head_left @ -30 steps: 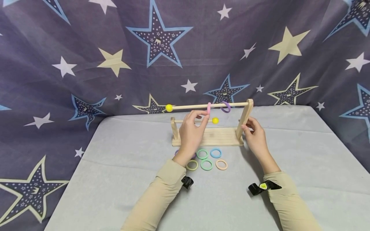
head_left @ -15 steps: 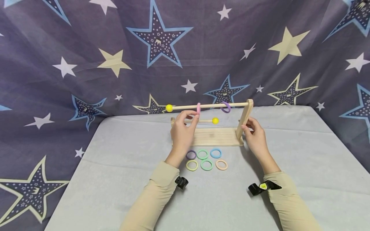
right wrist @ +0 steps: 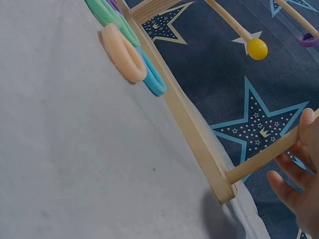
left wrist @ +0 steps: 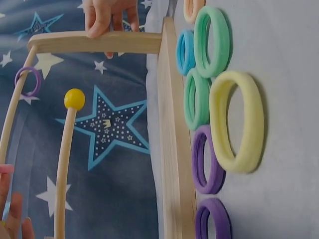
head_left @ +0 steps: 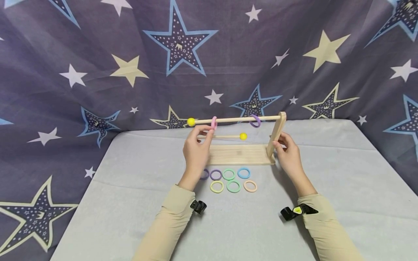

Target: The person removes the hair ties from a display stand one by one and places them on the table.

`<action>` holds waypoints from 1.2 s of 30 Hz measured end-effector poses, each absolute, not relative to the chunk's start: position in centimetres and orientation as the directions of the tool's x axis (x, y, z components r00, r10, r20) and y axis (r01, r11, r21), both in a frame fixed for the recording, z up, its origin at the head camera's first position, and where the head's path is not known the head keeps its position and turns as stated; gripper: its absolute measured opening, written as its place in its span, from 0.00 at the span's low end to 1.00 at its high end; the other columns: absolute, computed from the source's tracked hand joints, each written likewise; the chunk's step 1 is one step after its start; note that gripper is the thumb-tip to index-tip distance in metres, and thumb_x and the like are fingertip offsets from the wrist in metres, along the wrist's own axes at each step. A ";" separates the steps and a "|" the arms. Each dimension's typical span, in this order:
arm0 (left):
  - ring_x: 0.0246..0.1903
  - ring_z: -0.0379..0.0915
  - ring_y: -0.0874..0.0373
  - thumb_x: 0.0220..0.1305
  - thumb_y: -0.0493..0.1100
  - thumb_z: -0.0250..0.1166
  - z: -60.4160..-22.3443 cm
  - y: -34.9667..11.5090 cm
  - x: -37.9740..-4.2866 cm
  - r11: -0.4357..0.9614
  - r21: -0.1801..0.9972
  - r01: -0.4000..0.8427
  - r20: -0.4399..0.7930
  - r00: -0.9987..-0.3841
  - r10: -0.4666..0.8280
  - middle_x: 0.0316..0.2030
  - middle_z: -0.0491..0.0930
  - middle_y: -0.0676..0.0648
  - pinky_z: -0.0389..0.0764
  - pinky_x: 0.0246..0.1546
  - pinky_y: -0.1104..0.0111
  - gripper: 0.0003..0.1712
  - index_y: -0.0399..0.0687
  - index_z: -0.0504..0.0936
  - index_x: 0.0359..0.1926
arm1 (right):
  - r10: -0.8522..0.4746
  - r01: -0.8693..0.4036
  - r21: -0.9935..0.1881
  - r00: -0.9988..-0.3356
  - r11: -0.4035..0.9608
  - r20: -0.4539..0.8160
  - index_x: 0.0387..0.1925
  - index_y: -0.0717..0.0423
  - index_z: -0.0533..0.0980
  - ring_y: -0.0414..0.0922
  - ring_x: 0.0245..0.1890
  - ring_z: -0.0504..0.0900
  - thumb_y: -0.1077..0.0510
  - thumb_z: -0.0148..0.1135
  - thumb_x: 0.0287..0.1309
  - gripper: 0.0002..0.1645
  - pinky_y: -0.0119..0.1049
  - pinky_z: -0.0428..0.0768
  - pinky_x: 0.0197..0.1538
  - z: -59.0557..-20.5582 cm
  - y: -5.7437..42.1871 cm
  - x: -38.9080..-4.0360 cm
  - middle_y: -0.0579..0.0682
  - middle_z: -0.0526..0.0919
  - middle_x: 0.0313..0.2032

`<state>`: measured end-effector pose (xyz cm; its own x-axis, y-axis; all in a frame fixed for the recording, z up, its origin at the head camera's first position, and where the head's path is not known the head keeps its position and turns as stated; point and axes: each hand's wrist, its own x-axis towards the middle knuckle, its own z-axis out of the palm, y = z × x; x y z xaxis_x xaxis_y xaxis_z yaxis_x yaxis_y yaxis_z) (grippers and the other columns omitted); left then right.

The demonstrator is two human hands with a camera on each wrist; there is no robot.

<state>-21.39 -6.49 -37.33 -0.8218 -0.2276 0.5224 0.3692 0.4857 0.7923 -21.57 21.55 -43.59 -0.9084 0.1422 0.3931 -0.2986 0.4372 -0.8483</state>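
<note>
A wooden rack (head_left: 240,154) has two rods with yellow ball ends. My left hand (head_left: 197,148) pinches a pink ring (head_left: 213,123) that encircles the upper rod (head_left: 228,120), near its ball end (head_left: 191,122). In the left wrist view only a sliver of the pink ring (left wrist: 6,169) shows by the fingertips. Farther right on that rod hangs a purple ring (head_left: 255,121). My right hand (head_left: 289,152) grips the tall right post (head_left: 276,134) between thumb and fingers. The short left post is hidden behind my left hand.
Several rings lie on the grey cloth before the base: purple (head_left: 216,174), green (head_left: 229,174), blue (head_left: 244,173), yellow (head_left: 217,186) and peach (head_left: 250,186). The lower rod's ball (head_left: 243,136) points right. A star-patterned curtain (head_left: 209,54) hangs behind the table.
My left hand has moved left along the upper rod with the pink ring, towards the ball end. Two purple rings on the cloth have come into view. The right hand stays on the post.
</note>
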 end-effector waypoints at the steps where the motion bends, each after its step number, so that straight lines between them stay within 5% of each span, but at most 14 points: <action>1: 0.36 0.78 0.60 0.65 0.49 0.67 -37.3 -6.7 -21.4 0.484 0.795 0.366 0.521 -0.821 -0.234 0.35 0.84 0.53 0.73 0.36 0.63 0.07 0.54 0.85 0.41 | 0.143 -0.299 -0.848 -0.908 0.437 0.394 0.62 0.67 0.70 0.47 0.50 0.77 0.61 0.57 0.69 0.23 0.21 0.73 0.43 -43.6 21.5 -21.6 0.63 0.81 0.53; 6: 0.32 0.76 0.59 0.65 0.49 0.67 -37.4 -7.5 -21.4 0.470 0.807 0.358 0.514 -0.817 -0.261 0.33 0.84 0.53 0.71 0.33 0.65 0.07 0.54 0.85 0.41 | 0.139 -0.304 -0.849 -0.908 0.431 0.395 0.63 0.66 0.70 0.43 0.50 0.77 0.60 0.58 0.69 0.24 0.20 0.72 0.43 -43.7 21.5 -21.6 0.63 0.81 0.53; 17: 0.33 0.77 0.60 0.65 0.47 0.68 -37.5 -9.1 -21.4 0.448 0.824 0.348 0.511 -0.797 -0.321 0.34 0.85 0.53 0.70 0.33 0.68 0.07 0.51 0.85 0.41 | 0.135 -0.304 -0.857 -0.911 0.416 0.389 0.63 0.66 0.69 0.55 0.54 0.77 0.61 0.58 0.69 0.24 0.25 0.72 0.45 -43.7 21.6 -21.7 0.64 0.80 0.54; 36: 0.32 0.76 0.59 0.65 0.45 0.68 -37.5 -10.7 -21.7 0.434 0.832 0.346 0.514 -0.776 -0.366 0.38 0.86 0.51 0.70 0.33 0.70 0.08 0.48 0.85 0.42 | 0.143 -0.298 -0.847 -0.908 0.441 0.394 0.62 0.65 0.70 0.50 0.52 0.78 0.60 0.58 0.69 0.23 0.24 0.73 0.43 -43.8 21.6 -21.7 0.61 0.81 0.53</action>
<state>-21.69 -10.70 -37.46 -0.7761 -0.3659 0.5136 0.3459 0.4340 0.8319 -21.70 21.65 -43.80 -0.9078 0.1433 0.3942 -0.2982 0.4406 -0.8467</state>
